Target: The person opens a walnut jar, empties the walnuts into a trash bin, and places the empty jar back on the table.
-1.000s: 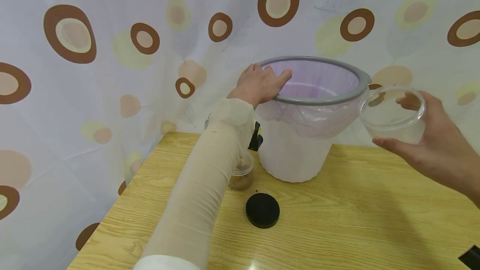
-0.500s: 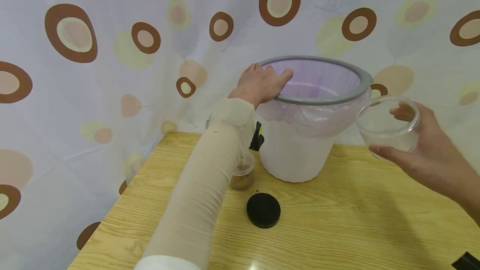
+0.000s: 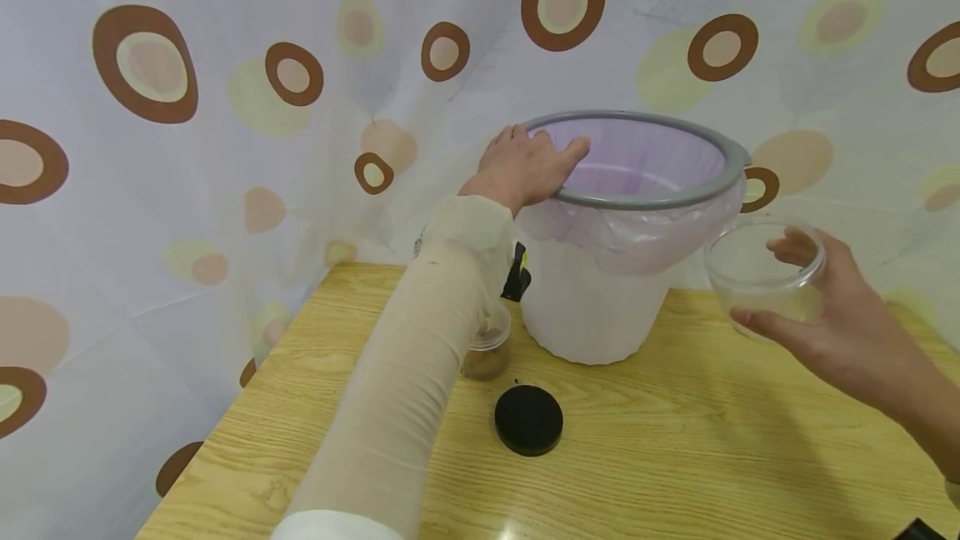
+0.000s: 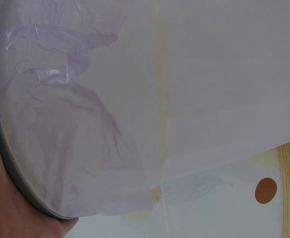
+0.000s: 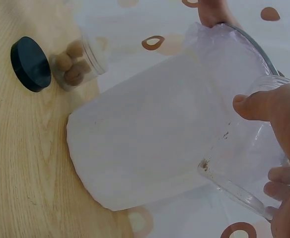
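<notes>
My left hand (image 3: pixel 525 165) grips the left side of the grey rim (image 3: pixel 645 203) of a white trash bin (image 3: pixel 592 315), which is lined with a thin purple bag (image 3: pixel 637 244). Fingers lie over the rim, close up in the left wrist view. Right of the bin, my right hand (image 3: pixel 855 327) holds a clear round plastic tub (image 3: pixel 765 302) above the table, thumb in front and fingers behind. Its mouth faces up and slightly toward me. The right wrist view shows small dark crumbs (image 5: pixel 204 164) at the tub's base.
A clear jar (image 3: pixel 486 357), partly behind my left sleeve, holds several round brown, walnut-like things (image 5: pixel 74 72). A black round lid (image 3: pixel 528 420) lies in front of it on the wooden table (image 3: pixel 675 457). Patterned cloth (image 3: pixel 300 140) hangs behind and at the left.
My right hand has come down and slightly left with the tub, now lower beside the bin. The left hand keeps its place on the rim.
</notes>
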`<state>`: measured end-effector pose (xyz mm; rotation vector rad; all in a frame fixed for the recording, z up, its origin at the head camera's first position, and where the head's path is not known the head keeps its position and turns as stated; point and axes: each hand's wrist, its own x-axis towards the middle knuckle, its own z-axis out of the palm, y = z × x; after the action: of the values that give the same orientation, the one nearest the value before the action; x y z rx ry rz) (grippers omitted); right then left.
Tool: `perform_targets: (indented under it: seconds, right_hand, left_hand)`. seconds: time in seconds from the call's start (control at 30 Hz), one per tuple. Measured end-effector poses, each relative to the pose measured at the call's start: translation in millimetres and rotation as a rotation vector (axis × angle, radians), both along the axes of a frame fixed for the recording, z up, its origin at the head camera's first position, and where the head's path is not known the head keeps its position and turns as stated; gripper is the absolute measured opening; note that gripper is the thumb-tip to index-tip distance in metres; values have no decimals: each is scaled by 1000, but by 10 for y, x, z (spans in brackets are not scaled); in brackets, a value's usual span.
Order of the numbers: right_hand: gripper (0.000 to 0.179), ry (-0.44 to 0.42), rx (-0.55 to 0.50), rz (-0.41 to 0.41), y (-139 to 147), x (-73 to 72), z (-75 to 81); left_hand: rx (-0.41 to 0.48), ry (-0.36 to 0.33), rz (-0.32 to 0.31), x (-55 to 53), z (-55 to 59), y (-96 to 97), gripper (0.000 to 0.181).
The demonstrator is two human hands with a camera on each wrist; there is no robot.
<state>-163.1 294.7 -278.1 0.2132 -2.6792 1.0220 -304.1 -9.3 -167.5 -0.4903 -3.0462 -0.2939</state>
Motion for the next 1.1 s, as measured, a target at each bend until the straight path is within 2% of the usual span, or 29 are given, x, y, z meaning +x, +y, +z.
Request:
perform_targets:
  seconds: [0.37,0.63,0.87,1.1]
  right_hand:
    - [107,-27,-34,29,18,-24,-162]
    - [107,-82,-62,55,73,-50,-347]
    - [107,-94,-92,77,89,-67,-466]
    - [105,-110,-88,83,78,-68,-576]
  left_hand:
    - [1,7,-3,-8,-7,-4,79]
    - [-7,7,-3,-9,-10,-3,80]
    - [-4,18,-3,-14,-16,-3,80]
    - [-10,16,-7,-19,-12,-5,80]
